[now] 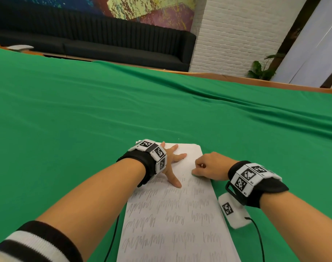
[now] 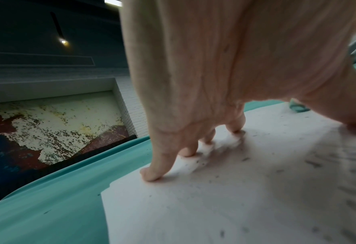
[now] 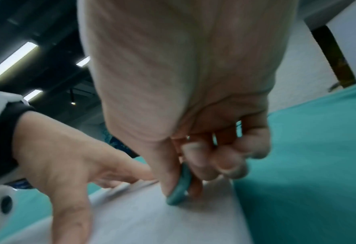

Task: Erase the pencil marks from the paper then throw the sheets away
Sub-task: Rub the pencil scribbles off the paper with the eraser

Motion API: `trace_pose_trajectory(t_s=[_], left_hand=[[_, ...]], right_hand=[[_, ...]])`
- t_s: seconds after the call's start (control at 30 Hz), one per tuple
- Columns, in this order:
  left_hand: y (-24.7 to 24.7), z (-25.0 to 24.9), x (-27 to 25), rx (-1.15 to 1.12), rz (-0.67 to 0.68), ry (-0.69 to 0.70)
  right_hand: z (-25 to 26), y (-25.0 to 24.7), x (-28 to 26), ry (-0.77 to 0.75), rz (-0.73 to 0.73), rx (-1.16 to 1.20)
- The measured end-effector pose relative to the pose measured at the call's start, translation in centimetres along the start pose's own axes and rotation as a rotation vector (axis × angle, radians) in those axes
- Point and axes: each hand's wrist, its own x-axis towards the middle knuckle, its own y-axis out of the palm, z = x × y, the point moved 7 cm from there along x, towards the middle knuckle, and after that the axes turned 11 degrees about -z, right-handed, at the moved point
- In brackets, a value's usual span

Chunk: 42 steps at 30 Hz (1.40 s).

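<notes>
The green cloth-covered table (image 1: 161,103) lies bare from the far edge of the white scribbled paper sheets (image 1: 172,220) to the table's far edge, and equally bare toward its left and right edges, so a hand could sweep there unhindered. On the sheets themselves, the spread left hand (image 1: 171,163) blocks the far left part and the right hand (image 1: 210,167), pinching a small teal eraser (image 3: 180,189), the far right edge. Just beside the sheets' right edge sits a white padded block with a black-and-white marker (image 1: 232,210) and a black cable (image 1: 259,241).

Left hand (image 2: 214,74) fingertips (image 2: 152,175) on paper (image 2: 214,198) (eraser crumbs scattered)
</notes>
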Motion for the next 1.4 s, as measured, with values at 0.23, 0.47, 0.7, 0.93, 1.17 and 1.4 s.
trace_pose_trajectory(t_s=[0.23,0.47,0.7,0.93,1.17,1.4], left_hand=[[-0.1,-0.1,-0.1,0.012,-0.006,-0.005],[-0.4,-0.2,-0.5,-0.02,0.002,-0.006],[-0.4,-0.3,-0.5,-0.009,0.012,-0.011],[-0.4,-0.4,-0.6,-0.012,0.009,-0.008],[-0.4,-0.4,-0.7,-0.012,0.012,-0.004],[-0.2,-0.3,-0.4,-0.022,0.0,-0.002]], right_hand=[[-0.4,-0.8,0.3,0.003,-0.04,-0.024],[-2.4,-1.0,0.2,0.078,0.051,-0.137],[-1.1,0.1,-0.4,0.004,0.069,0.013],[-0.8,-1.5,0.3,-0.016,-0.071,-0.016],[-2.0,-2.1,0.6,0.103,-0.099,-0.154],[1.5,-0.3,1.1,-0.047,-0.055,0.016]])
